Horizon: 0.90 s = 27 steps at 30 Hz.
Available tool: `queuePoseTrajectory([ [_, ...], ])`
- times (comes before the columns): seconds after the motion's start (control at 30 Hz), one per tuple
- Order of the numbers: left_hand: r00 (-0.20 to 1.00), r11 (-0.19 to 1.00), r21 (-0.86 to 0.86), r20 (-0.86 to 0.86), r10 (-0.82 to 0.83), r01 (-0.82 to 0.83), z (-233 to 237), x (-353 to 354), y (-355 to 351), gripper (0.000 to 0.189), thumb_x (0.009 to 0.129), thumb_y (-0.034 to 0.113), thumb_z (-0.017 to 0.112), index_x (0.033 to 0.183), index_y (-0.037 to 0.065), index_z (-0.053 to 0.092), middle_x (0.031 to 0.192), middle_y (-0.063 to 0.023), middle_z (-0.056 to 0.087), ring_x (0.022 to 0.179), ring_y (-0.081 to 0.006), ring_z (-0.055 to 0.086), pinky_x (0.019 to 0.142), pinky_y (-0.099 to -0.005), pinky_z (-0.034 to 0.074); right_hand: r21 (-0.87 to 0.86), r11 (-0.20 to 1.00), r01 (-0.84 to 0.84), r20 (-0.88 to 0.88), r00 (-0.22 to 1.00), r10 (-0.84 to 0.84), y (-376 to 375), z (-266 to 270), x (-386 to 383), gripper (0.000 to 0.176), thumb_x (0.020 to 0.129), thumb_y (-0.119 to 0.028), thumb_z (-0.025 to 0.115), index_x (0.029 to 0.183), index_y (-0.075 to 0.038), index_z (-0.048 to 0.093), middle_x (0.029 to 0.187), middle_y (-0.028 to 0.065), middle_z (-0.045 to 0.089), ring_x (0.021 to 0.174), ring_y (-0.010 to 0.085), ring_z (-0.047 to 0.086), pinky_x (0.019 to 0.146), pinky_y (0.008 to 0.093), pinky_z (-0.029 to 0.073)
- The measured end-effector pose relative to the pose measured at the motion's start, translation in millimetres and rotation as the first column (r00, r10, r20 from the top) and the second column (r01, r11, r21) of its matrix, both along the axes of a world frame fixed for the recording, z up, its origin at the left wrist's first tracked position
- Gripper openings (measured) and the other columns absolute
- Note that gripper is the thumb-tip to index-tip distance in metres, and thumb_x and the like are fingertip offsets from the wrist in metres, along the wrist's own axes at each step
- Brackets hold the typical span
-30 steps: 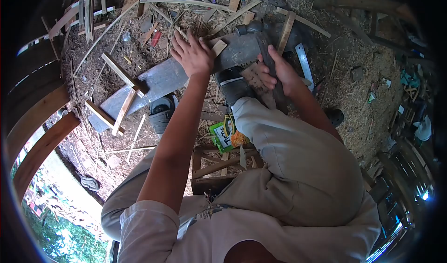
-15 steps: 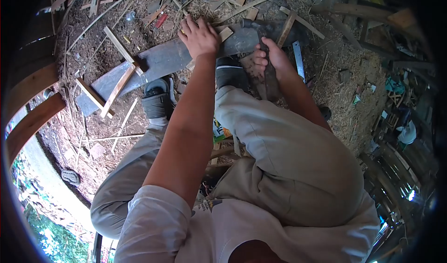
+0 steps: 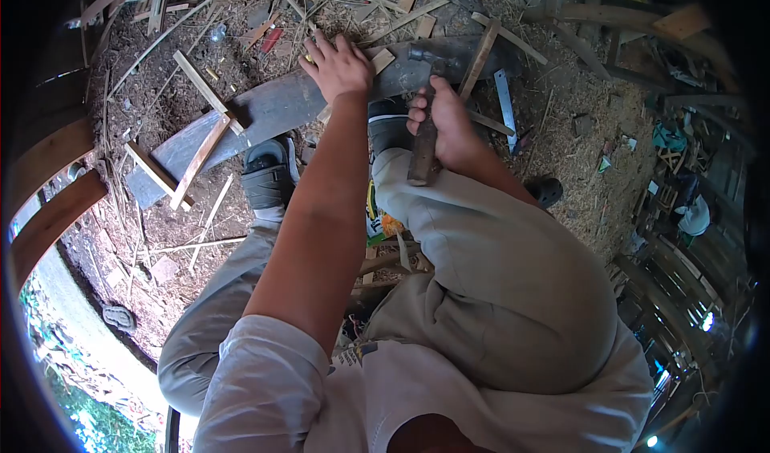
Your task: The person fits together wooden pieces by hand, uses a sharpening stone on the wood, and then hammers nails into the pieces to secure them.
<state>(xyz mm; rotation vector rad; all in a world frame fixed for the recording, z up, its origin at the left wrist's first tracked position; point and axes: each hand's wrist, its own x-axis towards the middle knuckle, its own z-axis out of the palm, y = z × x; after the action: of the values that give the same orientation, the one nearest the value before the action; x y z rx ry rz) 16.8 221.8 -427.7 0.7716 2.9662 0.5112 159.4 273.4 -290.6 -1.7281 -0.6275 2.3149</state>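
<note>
My left hand lies with fingers spread over a short wooden strip, pressing it across a long grey plank on the ground. The strip's middle is hidden beneath the palm. My right hand is wrapped around the handle of a hammer. The hammer's dark head is at the far end, over the plank, right of the strip. Further right, another wooden strip crosses the plank. Toward the plank's left end lie more strips, one of them a light piece set across it.
A metal ruler-like strip lies right of the plank. My shoes are close to its near edge. Loose sticks, a red object and wood shavings litter the ground. Curved timber stands at the left.
My right hand and the hammer have shifted left and the handle has swung toward my knee, uncovering more of the right-hand strip. My left hand stays on its strip.
</note>
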Motion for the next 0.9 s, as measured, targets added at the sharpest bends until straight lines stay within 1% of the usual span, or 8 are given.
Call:
queuePoseTrajectory([
  [0.1, 1.000, 1.000, 0.001, -0.029, -0.009, 0.009, 0.7, -0.9, 0.5, 0.044, 0.098, 0.035, 0.049, 0.132, 0.010, 0.063, 0.160, -0.0205, 0.041, 0.151, -0.0418, 0.030, 0.122, -0.0619, 0.018, -0.013, 0.989, -0.147, -0.003, 0.989, 0.147, -2.5, 8.2, -4.8, 0.032, 0.109, -0.042, 0.044, 0.095, -0.014, 0.047, 0.068, -0.0011, 0.049, 0.054, 0.0150, 0.047, 0.053, 0.0347, 0.042],
  [0.17, 1.000, 1.000, 0.023, -0.009, -0.020, 0.021, 2.9, -0.6, 0.7, 0.044, 0.098, 0.034, 0.049, 0.131, 0.010, 0.063, 0.160, -0.0207, 0.041, 0.151, -0.0416, 0.030, 0.123, -0.0619, 0.018, 0.005, 0.992, -0.129, -0.011, 0.992, 0.129, 0.9, 5.3, -5.7, 0.033, 0.109, -0.043, 0.043, 0.095, -0.014, 0.047, 0.068, -0.0009, 0.049, 0.056, 0.0157, 0.048, 0.054, 0.0358, 0.043],
  [0.23, 1.000, 0.999, 0.029, -0.021, -0.023, 0.024, -0.9, 0.5, -0.7, 0.043, 0.097, 0.034, 0.049, 0.130, 0.009, 0.063, 0.160, -0.0208, 0.041, 0.151, -0.0416, 0.030, 0.122, -0.0619, 0.018, 0.018, 0.999, 0.038, -0.053, 0.998, -0.037, 1.3, 2.6, -3.7, 0.033, 0.109, -0.044, 0.043, 0.095, -0.014, 0.047, 0.069, -0.0010, 0.049, 0.056, 0.0159, 0.049, 0.056, 0.0367, 0.044],
  [0.37, 0.999, 0.999, 0.008, 0.004, -0.038, 0.038, 3.5, -0.5, 0.1, 0.042, 0.096, 0.033, 0.051, 0.128, 0.008, 0.063, 0.159, -0.0211, 0.042, 0.151, -0.0417, 0.031, 0.122, -0.0617, 0.018, -0.006, 0.999, 0.050, 0.035, 0.998, -0.050, 0.6, -2.5, -1.9, 0.033, 0.109, -0.044, 0.043, 0.095, -0.015, 0.048, 0.069, -0.0011, 0.049, 0.057, 0.0154, 0.048, 0.057, 0.0364, 0.045],
  [0.43, 0.999, 0.999, 0.013, 0.005, -0.042, 0.042, 4.1, -1.1, 1.1, 0.042, 0.095, 0.033, 0.051, 0.128, 0.008, 0.064, 0.158, -0.0210, 0.043, 0.150, -0.0417, 0.032, 0.122, -0.0616, 0.019, -0.089, 0.991, -0.097, 0.005, 0.995, 0.098, -1.7, -5.8, -1.0, 0.033, 0.109, -0.044, 0.043, 0.095, -0.015, 0.048, 0.068, -0.0012, 0.049, 0.057, 0.0154, 0.048, 0.058, 0.0363, 0.045],
  [0.57, 0.999, 0.999, 0.026, -0.019, -0.045, 0.046, -0.9, 0.3, -1.0, 0.043, 0.094, 0.033, 0.052, 0.128, 0.008, 0.064, 0.158, -0.0208, 0.044, 0.149, -0.0419, 0.033, 0.122, -0.0613, 0.019, -0.085, 0.995, 0.054, 0.027, 0.998, -0.052, -5.1, 1.1, -5.7, 0.032, 0.107, -0.042, 0.047, 0.091, -0.015, 0.048, 0.067, -0.0041, 0.046, 0.053, 0.0113, 0.043, 0.050, 0.0299, 0.040],
  [0.67, 0.999, 0.999, -0.012, 0.006, -0.042, 0.042, 3.8, -0.3, 0.0, 0.045, 0.094, 0.033, 0.052, 0.129, 0.008, 0.064, 0.158, -0.0207, 0.044, 0.149, -0.0418, 0.034, 0.122, -0.0610, 0.019, -0.092, 0.996, -0.021, 0.018, 1.000, 0.022, -4.7, 2.4, -2.2, 0.032, 0.107, -0.042, 0.047, 0.091, -0.015, 0.048, 0.066, -0.0042, 0.046, 0.053, 0.0110, 0.043, 0.050, 0.0294, 0.039],
  [0.9, 0.999, 0.999, -0.004, -0.019, -0.035, 0.035, 1.3, -0.1, 0.8, 0.046, 0.095, 0.034, 0.050, 0.131, 0.009, 0.063, 0.159, -0.0207, 0.043, 0.150, -0.0418, 0.032, 0.122, -0.0608, 0.018, -0.158, 0.987, 0.014, -0.033, 0.999, -0.020, -0.8, -4.8, 1.2, 0.031, 0.107, -0.043, 0.047, 0.092, -0.015, 0.048, 0.066, -0.0044, 0.045, 0.054, 0.0107, 0.043, 0.052, 0.0287, 0.040],
])
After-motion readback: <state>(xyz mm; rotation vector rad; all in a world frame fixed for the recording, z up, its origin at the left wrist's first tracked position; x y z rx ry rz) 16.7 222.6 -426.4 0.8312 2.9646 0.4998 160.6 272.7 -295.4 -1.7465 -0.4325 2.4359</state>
